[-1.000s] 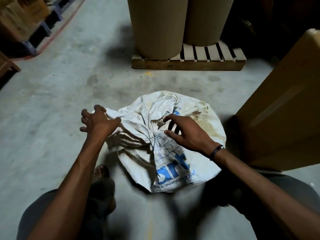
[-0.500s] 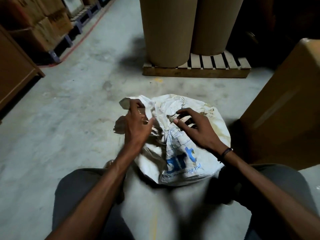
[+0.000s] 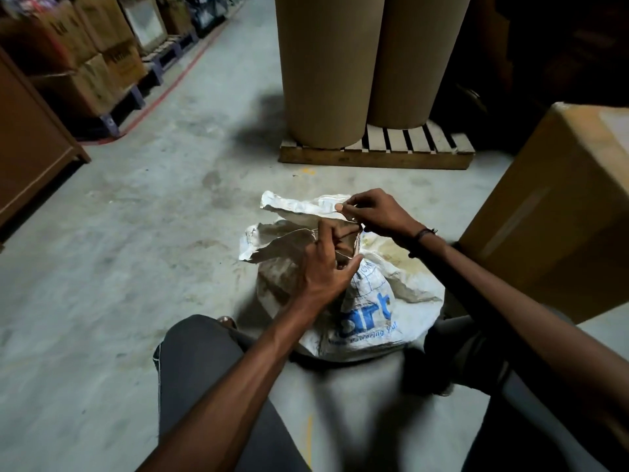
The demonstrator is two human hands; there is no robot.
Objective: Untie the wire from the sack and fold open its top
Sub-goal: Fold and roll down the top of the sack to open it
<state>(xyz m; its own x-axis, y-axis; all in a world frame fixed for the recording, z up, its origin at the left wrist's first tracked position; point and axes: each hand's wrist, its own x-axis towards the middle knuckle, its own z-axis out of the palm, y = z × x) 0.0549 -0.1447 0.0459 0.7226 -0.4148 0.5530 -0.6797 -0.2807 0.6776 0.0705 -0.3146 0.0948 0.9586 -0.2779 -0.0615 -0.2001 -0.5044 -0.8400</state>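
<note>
1. Ahead of you two tall brown cardboard rolls (image 3: pixel 326 63) stand upright on a wooden pallet (image 3: pixel 374 158), well beyond the sack.
2. A large cardboard box (image 3: pixel 558 206) sits close on your right, just beside the sack and partly behind your right forearm.
3. Along the left, stacked cartons (image 3: pixel 88 63) rest on blue racks, with a red floor line (image 3: pixel 170 93) running past them and a brown cabinet (image 3: pixel 30 148) nearer to you.
4. The sack (image 3: pixel 367 301) sits on the grey concrete floor (image 3: pixel 136 267) between your knees; it is white and stained, with blue lettering on the near side.
5. Its top is gathered into a neck, and crumpled flaps of the mouth spread out to the left and away from you. What it holds cannot be seen.
6. A thin pale wire (image 3: pixel 299 231) runs across the gathered top and into your fingers.
7. Your left hand (image 3: pixel 326 264) comes in from below, fingers curled around the gathered neck and the wire, thumb out toward the right.
8. Your right hand (image 3: pixel 374 212) reaches in from the right just above it, fingertips and thumb pinched together on the wire at the sack's upper edge. A dark band (image 3: pixel 423 233) circles that wrist.
9. The two hands are nearly touching over the neck.
</note>
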